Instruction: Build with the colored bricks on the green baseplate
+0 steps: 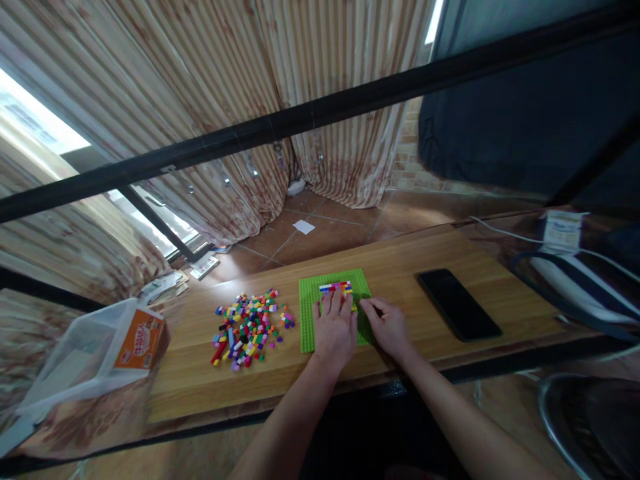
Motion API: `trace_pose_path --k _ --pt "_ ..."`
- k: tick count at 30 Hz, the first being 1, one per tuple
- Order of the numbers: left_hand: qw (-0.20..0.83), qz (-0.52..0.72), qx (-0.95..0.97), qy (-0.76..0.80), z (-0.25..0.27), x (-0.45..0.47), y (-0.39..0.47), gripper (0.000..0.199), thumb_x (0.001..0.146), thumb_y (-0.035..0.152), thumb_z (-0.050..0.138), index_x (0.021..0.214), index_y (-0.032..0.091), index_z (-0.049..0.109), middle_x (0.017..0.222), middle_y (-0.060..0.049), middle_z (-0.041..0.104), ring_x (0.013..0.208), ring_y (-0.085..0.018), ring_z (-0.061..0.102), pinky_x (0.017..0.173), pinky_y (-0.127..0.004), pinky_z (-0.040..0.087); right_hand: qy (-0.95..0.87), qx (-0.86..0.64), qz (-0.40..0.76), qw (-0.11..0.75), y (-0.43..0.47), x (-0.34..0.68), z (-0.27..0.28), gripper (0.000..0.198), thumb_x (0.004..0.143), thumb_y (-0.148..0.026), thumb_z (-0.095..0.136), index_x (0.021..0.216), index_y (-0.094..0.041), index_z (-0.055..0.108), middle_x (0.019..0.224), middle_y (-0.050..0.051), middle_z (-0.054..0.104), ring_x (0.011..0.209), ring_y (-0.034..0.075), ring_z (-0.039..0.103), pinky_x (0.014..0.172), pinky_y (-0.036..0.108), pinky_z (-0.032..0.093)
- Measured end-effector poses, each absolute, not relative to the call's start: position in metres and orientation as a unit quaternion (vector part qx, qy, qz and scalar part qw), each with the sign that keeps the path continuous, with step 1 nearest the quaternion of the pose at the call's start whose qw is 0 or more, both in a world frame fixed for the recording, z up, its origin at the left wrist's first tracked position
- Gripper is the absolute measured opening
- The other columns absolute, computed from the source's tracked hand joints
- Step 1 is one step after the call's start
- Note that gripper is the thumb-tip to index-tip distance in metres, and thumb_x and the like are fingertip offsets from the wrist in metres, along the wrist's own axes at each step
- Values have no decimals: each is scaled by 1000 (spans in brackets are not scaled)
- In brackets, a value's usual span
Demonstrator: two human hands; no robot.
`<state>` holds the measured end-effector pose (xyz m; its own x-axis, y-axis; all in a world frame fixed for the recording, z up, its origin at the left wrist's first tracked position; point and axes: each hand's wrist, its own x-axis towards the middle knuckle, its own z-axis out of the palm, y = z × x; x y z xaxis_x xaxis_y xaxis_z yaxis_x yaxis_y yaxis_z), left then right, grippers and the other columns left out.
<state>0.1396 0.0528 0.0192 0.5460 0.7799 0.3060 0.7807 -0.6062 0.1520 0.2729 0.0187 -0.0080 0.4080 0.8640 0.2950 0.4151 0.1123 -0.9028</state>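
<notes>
A green studded baseplate (307, 313) lies on the wooden board, with small toy bricks (336, 287) in white, pink, blue and other colours set in rows near its middle. My left hand (334, 328) rests over these bricks, fingers stretched out and apart, covering part of them. At the plate's right edge is my right hand (391, 325), its fingers curled in and pressed together. Whatever those fingers may hold is hidden. Left of the plate spreads a loose pile of mixed small bricks (250, 327) in many colours.
A black phone (459, 305) lies on the wooden board (200, 393) to the right. Beyond the board's left end stands a clear plastic bin (95, 347) with an orange label. A dark metal bar (225, 139) crosses in front of the curtains (200, 60). White paper (303, 227) lies on the floor.
</notes>
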Motion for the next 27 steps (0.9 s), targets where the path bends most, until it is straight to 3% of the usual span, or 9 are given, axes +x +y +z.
trace_pose_path --k 4,9,11,22,27 --pt "-21 -173 -878 -445 19 137 49 45 90 27 45 135 23 47 146 -9 43 135 -28 38 106 -56 35 -506 -631 200 553 20 273 -10 36 90 -45 48 74 -19 67 73 4 65 71 18 59 68 28 44" --pt "-46 -228 -864 -446 21 125 35 68 86 21 48 149 19 20 150 -13 36 138 -27 34 110 -53 32 -505 -637 204 546 20 273 -11 41 88 -50 47 74 -18 67 72 5 65 70 18 60 67 28 44" --pt "-46 -259 -850 -456 20 111 26 71 86 22 48 149 17 16 148 -15 38 137 -26 35 110 -51 32 -502 -644 202 540 19 274 -10 43 88 -53 46 75 -17 68 74 6 67 71 19 60 67 29 45" --pt "38 -342 -679 -648 0 -52 1 56 89 28 47 142 18 31 136 -16 49 128 -27 45 105 -47 40 -472 -677 220 520 16 282 -20 50 82 -61 50 87 -16 71 76 7 69 69 21 62 65 31 46" --pt "62 -302 -573 -759 -6 -109 22 49 88 25 44 135 12 42 136 -19 48 130 -29 43 107 -47 37 -487 -693 160 507 6 277 -11 44 85 -56 49 86 -17 69 82 9 69 74 23 63 67 33 46"
